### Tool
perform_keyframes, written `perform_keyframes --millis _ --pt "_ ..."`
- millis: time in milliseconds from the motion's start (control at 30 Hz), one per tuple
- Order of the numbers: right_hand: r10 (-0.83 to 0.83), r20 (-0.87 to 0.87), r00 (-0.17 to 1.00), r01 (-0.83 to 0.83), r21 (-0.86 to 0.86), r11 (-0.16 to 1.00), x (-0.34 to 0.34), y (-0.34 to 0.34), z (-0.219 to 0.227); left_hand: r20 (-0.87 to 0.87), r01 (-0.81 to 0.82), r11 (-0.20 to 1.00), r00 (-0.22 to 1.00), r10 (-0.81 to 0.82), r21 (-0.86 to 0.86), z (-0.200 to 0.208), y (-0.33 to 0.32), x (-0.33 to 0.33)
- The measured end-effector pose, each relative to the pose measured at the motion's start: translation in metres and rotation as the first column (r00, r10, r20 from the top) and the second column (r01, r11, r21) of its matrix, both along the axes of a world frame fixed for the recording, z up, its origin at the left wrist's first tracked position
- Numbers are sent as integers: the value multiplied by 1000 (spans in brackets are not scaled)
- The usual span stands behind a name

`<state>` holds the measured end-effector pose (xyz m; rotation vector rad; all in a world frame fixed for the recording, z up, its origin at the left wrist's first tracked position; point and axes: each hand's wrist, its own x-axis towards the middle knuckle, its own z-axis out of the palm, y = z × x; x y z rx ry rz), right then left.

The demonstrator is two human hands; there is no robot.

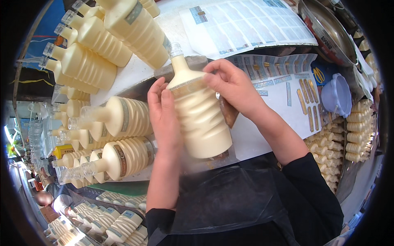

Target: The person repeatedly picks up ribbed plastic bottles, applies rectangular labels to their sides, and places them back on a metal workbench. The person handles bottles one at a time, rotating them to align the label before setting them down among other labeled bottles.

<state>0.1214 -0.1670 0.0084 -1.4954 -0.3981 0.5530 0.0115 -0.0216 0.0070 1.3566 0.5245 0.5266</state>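
A cream-coloured ribbed bottle (pixel 201 119) with a clear threaded neck lies in front of me, its neck pointing away and near a grey block (pixel 193 62). A narrow patterned label strip (pixel 186 85) runs across its shoulder. Against the bottle's left shoulder, my left hand (pixel 164 110) is closed, fingers bent and thumb raised alongside. My right hand (pixel 230 84) grips the right shoulder, its thumb over the strip's end and its fingers curled. Just below that hand sits a brown wedge-shaped piece (pixel 228 111), beside the bottle.
Similar bottles lie stacked at left (pixel 123 158) and others stand at upper left (pixel 88 61). Label sheets (pixel 250 28) cover the table's far side. Gold strips (pixel 308 91) lie at right, near a lavender bucket (pixel 336 95) and a large metal pan (pixel 328 30).
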Motion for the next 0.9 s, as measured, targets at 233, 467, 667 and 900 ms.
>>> perform_keyframes --millis 233,467,667,900 --pt "61 120 991 -36 -199 979 1 5 4 -61 2 998 998 2 65 4 6 5" --pt "65 93 994 -50 -162 986 2 5 1 -40 -16 1000 999 17 8 6 4 5" --pt "75 88 993 -62 -151 987 4 4 0 -30 -17 1000 999 18 11 6 3 7" --pt "89 43 995 -83 -118 990 4 4 1 -49 -19 1000 999 20 20 7 3 6"
